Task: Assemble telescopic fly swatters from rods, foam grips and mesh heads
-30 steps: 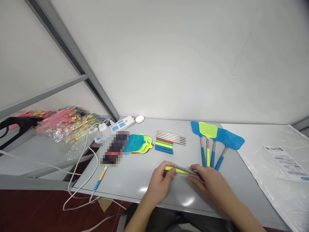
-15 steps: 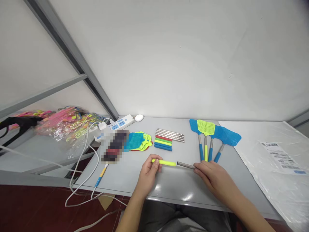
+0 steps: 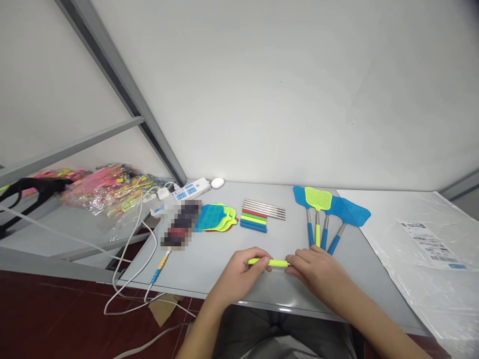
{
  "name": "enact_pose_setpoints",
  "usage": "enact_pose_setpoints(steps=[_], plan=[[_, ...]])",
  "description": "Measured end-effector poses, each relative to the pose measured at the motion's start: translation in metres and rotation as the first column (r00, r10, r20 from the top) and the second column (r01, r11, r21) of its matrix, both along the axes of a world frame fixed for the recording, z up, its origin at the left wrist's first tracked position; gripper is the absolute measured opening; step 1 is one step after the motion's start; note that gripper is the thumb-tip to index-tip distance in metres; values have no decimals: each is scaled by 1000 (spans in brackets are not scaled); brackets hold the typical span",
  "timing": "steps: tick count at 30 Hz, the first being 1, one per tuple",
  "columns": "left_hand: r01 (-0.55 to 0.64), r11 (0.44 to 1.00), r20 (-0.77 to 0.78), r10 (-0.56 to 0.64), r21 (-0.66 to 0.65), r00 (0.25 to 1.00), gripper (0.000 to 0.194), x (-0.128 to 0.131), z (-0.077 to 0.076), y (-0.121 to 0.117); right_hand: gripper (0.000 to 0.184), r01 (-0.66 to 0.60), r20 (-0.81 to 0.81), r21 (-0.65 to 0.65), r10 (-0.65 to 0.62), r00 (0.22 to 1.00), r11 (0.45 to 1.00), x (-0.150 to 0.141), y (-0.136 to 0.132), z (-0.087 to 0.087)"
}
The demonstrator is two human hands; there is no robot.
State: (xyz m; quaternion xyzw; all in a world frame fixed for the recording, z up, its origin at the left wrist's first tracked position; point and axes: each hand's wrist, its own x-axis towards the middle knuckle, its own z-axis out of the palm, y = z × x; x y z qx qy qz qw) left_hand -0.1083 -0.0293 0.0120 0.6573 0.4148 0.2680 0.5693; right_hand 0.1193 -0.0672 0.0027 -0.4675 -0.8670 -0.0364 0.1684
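My left hand (image 3: 239, 274) grips the left end of a yellow handle sleeve (image 3: 276, 263) just above the grey table (image 3: 209, 264). My right hand (image 3: 314, 269) closes on the right end, where a metal rod goes into the sleeve; the rod is almost hidden under my fingers. Behind my hands lie a row of metal rods (image 3: 264, 208) and coloured sleeves (image 3: 253, 222). Finished fly swatters (image 3: 325, 212) with blue and yellow heads lie to the right. Loose swatter heads (image 3: 216, 218) are stacked to the left.
A blurred dark object (image 3: 181, 224) sits left of the swatter heads. A white power strip (image 3: 187, 191) and cables (image 3: 138, 259) trail off the table's left edge. Bags of pink and yellow items (image 3: 101, 187) lie on a lower shelf. A plastic sheet with a label (image 3: 430, 239) covers the right side.
My hands have come together: the metal rod that stuck out to the right half a second ago is now pushed into the yellow sleeve. The view shifted slightly.
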Motion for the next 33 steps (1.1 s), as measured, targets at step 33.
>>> enact_pose_setpoints(steps=[33], plan=[[-53,902,525,296,-428,798,78,6,-16,29,20,54,293,64,-71,954,996,-50,11,12]])
